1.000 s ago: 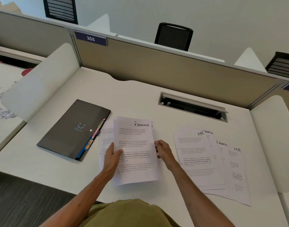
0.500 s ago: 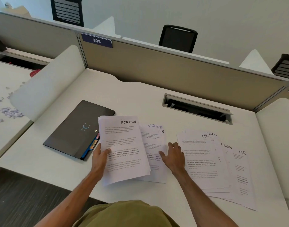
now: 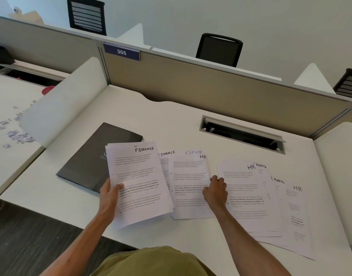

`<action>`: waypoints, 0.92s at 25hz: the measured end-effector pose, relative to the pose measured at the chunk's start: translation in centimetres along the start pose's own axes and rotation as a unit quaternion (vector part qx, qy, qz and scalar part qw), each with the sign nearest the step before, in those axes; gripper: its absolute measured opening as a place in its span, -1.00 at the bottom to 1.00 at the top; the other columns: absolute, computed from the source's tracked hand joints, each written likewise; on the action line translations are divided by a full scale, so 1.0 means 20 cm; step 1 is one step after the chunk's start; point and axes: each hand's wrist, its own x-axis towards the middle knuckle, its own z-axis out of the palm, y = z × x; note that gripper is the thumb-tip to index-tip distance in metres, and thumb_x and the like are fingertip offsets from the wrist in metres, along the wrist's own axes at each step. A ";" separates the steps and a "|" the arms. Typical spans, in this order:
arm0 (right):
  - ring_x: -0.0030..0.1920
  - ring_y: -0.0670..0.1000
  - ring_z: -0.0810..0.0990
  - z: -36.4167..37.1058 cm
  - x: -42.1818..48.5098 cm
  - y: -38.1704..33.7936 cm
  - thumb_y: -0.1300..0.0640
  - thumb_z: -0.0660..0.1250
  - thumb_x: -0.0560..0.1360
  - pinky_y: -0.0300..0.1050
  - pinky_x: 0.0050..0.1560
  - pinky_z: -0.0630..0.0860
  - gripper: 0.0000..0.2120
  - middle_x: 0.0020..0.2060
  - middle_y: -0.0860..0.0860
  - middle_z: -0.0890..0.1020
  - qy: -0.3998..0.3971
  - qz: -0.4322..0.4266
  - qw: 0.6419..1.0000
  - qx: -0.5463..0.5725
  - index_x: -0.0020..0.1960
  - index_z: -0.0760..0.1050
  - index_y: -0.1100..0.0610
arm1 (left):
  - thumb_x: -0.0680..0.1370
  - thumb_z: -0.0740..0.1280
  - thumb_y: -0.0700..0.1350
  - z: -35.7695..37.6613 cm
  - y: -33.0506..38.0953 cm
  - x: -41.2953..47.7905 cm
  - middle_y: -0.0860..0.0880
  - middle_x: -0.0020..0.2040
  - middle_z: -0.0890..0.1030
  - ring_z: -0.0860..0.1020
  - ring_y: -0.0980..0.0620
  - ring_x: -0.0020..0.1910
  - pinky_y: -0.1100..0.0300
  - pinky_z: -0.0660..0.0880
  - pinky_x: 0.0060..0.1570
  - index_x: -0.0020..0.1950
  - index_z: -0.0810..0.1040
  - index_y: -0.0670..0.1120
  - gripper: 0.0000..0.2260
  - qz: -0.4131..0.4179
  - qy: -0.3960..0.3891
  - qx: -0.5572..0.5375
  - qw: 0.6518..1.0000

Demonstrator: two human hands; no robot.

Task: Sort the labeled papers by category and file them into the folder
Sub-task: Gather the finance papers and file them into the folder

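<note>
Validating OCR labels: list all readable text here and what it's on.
"305": blue partition sign
"FINANCE": held stack in left hand
"FINANCE": sheet behind it
"HR": middle sheet, in right hand; blue scrawl above unclear
"HR": top of right pile
"PORTS": two lower sheets
"HR": far-right sheet
Body print, folder logo: too small.

A single wide-angle view is taken from the head, directed forward and steeply down onto the table (image 3: 181, 126) at close range, the left hand (image 3: 109, 198), right hand (image 3: 216, 193) and papers (image 3: 139, 186) being centred low in the frame.
</note>
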 end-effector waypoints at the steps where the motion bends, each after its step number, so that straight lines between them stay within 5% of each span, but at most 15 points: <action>1: 0.21 0.19 0.52 0.00 0.01 0.00 0.10 0.45 0.53 0.10 0.09 0.58 -0.57 0.23 0.16 0.51 -0.011 0.023 0.999 0.023 0.32 0.40 0.18 | 0.65 0.29 -0.32 -0.02 0.00 0.00 -0.06 0.16 0.68 0.66 -0.08 0.01 0.07 0.55 -0.12 0.37 0.54 -0.13 -0.70 0.003 0.005 -0.004 1.000; 4: 0.19 0.26 0.58 -0.02 0.04 -0.01 0.16 0.46 0.49 0.02 0.04 0.54 -0.48 0.21 0.21 0.55 -0.042 0.094 0.987 0.125 0.36 0.36 0.24 | 0.65 0.30 -0.30 -0.10 -0.02 -0.02 -0.07 0.18 0.67 0.66 -0.09 0.02 0.06 0.57 -0.12 0.39 0.53 -0.13 -0.69 0.003 0.028 -0.017 0.999; 7: 0.01 0.20 0.60 -0.04 0.04 0.03 0.22 0.40 0.50 -0.07 -0.08 0.47 -0.67 0.10 0.16 0.64 -0.047 0.100 0.976 0.186 0.24 0.45 0.19 | 0.65 0.31 -0.30 -0.16 -0.06 -0.04 -0.03 0.15 0.65 0.65 -0.08 0.01 0.06 0.56 -0.12 0.39 0.52 -0.09 -0.69 -0.004 0.051 -0.033 0.998; 12: -0.10 0.22 0.62 -0.19 0.06 0.13 0.25 0.28 0.46 0.03 -0.08 0.55 -0.83 -0.12 0.08 0.69 0.040 0.122 0.953 0.274 0.01 0.56 0.09 | 0.65 0.31 -0.30 -0.21 -0.12 -0.09 -0.07 0.17 0.65 0.66 -0.14 0.02 0.05 0.58 -0.12 0.37 0.53 -0.12 -0.70 -0.021 0.068 -0.034 0.997; 17: 0.10 0.32 0.62 -0.37 0.13 0.42 0.18 0.26 0.48 0.08 0.03 0.47 -0.69 0.11 0.25 0.67 0.128 0.201 0.935 0.264 0.18 0.61 0.13 | 0.65 0.33 -0.28 -0.19 -0.15 -0.11 -0.07 0.18 0.66 0.68 -0.15 0.03 0.03 0.60 -0.13 0.40 0.52 -0.13 -0.69 -0.030 0.064 -0.030 0.997; 23: 0.14 0.32 0.60 -0.38 0.14 0.76 0.17 0.29 0.46 0.28 0.29 0.45 -0.67 0.13 0.23 0.67 0.144 0.263 0.931 0.207 0.21 0.56 0.15 | 0.65 0.33 -0.27 -0.15 -0.17 -0.10 -0.09 0.19 0.66 0.68 -0.15 0.01 0.00 0.60 -0.10 0.40 0.52 -0.11 -0.69 -0.035 0.057 -0.023 0.998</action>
